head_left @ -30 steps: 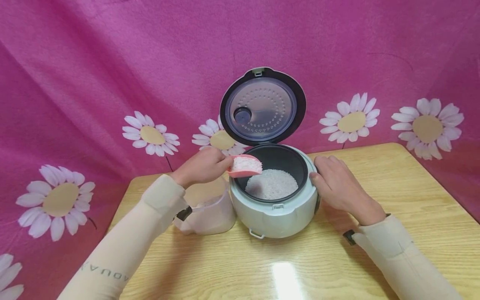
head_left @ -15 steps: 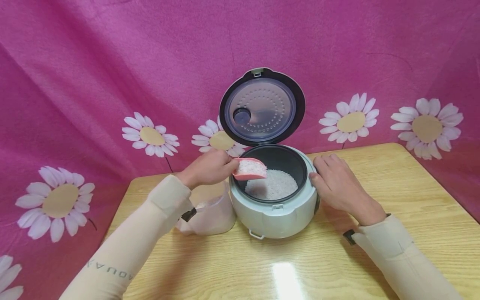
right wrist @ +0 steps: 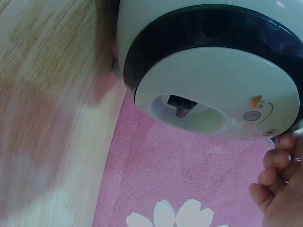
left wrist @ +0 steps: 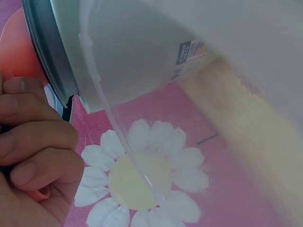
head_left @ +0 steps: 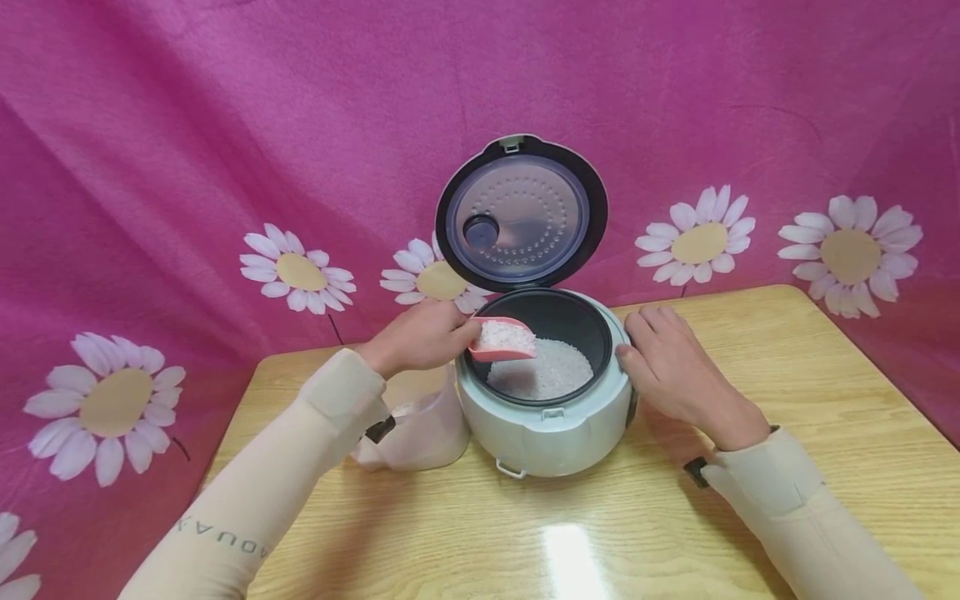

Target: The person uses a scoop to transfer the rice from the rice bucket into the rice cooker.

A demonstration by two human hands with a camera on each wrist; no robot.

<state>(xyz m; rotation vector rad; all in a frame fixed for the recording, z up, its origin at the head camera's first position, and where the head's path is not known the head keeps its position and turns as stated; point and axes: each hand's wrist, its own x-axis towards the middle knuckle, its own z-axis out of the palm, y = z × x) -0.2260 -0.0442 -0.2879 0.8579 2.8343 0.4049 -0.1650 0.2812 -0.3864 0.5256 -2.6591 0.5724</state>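
In the head view my left hand [head_left: 429,335] grips the handle of a pink scoop [head_left: 504,353] heaped with white rice. The scoop is held over the left part of the black inner pot of a pale green rice cooker [head_left: 543,446], whose lid [head_left: 525,218] stands raised. More rice [head_left: 551,371] lies in the pot below. My right hand [head_left: 675,367] holds the cooker's right side, thumb at the rim. In the right wrist view its fingers [right wrist: 277,160] are curled by the cooker's edge. Curled left fingers [left wrist: 40,137] show around the scoop's handle in the left wrist view.
A translucent rice container [head_left: 431,437] stands against the cooker's left side, under my left wrist. Both sit on a wooden table [head_left: 450,533]. A pink cloth [head_left: 300,108] with white daisies hangs behind. The cooker's side has a recessed socket [right wrist: 182,106].
The left hand has carried the scoop of rice slightly right and lower, further over the pot. The right hand has kept its place on the cooker.
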